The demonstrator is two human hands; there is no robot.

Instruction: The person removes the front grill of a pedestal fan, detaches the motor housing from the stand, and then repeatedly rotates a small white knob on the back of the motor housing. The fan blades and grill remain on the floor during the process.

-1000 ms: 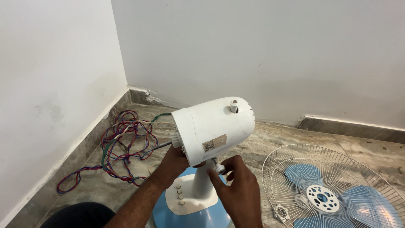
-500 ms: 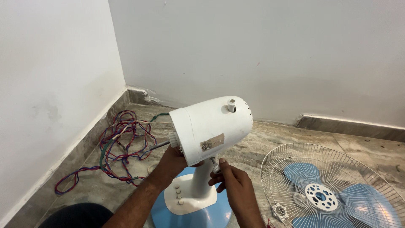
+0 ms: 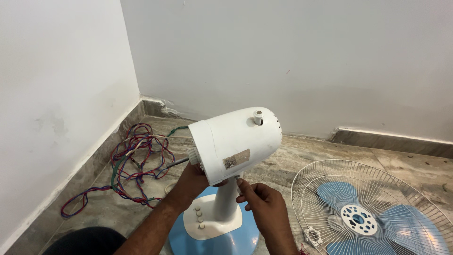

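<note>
A white fan motor housing (image 3: 236,141) stands tilted on a white neck (image 3: 226,200) above a blue base (image 3: 188,238). My left hand (image 3: 192,183) grips the underside of the housing near its bare front shaft (image 3: 177,163). My right hand (image 3: 259,205) pinches the small tilt knob under the housing at the neck joint; my fingers hide the knob. A white pull knob (image 3: 258,115) sticks up from the top of the housing.
A wire fan guard (image 3: 368,208) lies on the marble floor at the right with blue blades (image 3: 377,226) inside it. A tangle of red, blue and green wires (image 3: 134,160) lies by the left wall. Walls meet in a corner behind.
My right hand has closed its fingers over the knob under the housing and shifted slightly; the knob, visible before, is now covered. The left hand and fan stay put.
</note>
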